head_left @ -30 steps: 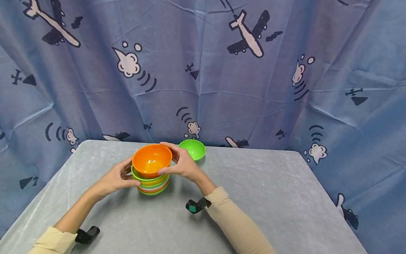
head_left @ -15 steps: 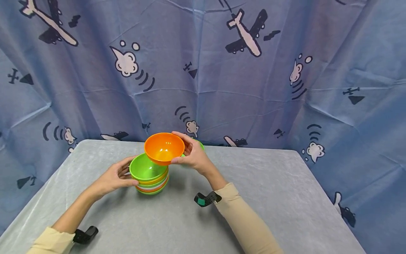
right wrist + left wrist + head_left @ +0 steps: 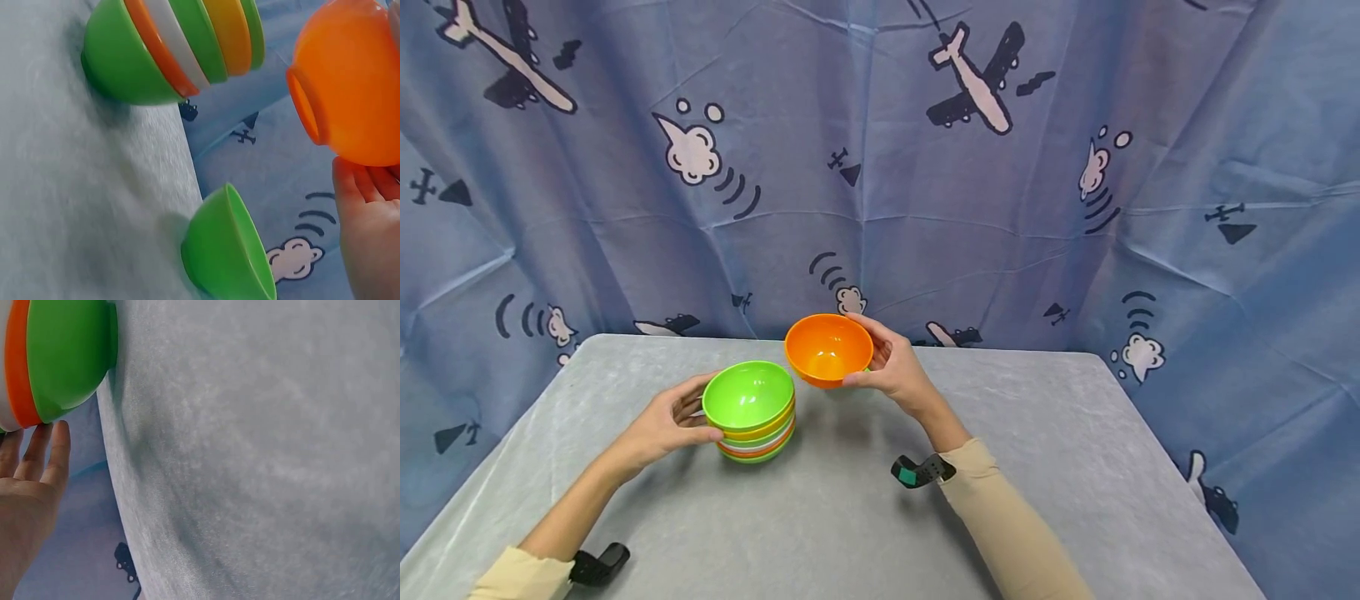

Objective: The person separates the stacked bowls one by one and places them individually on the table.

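Note:
My right hand [image 3: 904, 372] holds an orange bowl [image 3: 826, 352] up in the air, thumb on its near side and fingers round the far rim. The right wrist view shows the bowl's foot ring well above the table. To the left stands a stack of nested bowls [image 3: 749, 397], with a green one on top and yellow, green, white, orange and green edges below. My left hand [image 3: 661, 427] grips the stack's left side between thumb and fingers. A single green bowl [image 3: 226, 249] stands upright on the table, mostly hidden behind the orange bowl in the head view.
A grey cloth covers the table [image 3: 850, 517]. Its far edge runs close to a blue curtain [image 3: 880, 167] printed with planes and clouds. Black wrist cameras sit on both forearms over the table.
My right hand has lifted the orange bowl off the stack and carried it to the right, over the single green bowl. The left hand has stayed at the stack.

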### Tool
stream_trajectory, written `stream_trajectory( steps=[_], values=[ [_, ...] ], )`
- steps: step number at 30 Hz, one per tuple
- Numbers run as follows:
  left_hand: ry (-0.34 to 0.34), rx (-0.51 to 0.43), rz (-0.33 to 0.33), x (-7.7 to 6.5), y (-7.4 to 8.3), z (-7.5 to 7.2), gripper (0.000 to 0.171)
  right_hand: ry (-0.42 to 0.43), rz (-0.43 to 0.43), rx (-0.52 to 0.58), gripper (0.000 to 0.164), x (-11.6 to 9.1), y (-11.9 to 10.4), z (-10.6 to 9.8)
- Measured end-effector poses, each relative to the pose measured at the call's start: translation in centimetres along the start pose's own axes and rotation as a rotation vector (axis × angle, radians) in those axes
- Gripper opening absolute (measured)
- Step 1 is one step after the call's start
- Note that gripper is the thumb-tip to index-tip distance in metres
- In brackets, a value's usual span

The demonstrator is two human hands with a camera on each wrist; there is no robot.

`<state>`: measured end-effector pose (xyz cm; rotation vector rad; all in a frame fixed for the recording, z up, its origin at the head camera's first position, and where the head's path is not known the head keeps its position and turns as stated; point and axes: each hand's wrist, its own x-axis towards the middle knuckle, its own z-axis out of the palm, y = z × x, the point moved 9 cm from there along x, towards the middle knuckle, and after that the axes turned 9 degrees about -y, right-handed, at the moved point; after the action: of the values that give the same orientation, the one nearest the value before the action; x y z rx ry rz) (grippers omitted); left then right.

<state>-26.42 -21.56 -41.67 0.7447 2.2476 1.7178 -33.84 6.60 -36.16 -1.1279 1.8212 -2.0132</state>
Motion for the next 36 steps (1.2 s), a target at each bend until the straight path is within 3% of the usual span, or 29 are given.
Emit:
stream_trajectory(
  steps=[7,21,28,36],
  values=[
    [-0.001,0.000,-0.004,-0.2,0.0,0.0,0.078,0.031,0.036,-0.007,0.104,-1.0,0.1,-1.8],
    [-0.019,0.016,-0.031,-0.1,0.0,0.1,0.078,0.163,0.087,-0.058,0.091,-4.6,0.1,-8.2],
    [-0.022,0.017,-0.030,-0.2,0.1,0.1,0.077,0.250,0.183,-0.084,0.081,-6.3,1.7,-11.0],
    [-0.029,0.028,-0.019,-0.1,0.2,0.1,0.076,0.290,0.264,-0.090,0.087,-7.5,3.2,-13.5]
  ],
)
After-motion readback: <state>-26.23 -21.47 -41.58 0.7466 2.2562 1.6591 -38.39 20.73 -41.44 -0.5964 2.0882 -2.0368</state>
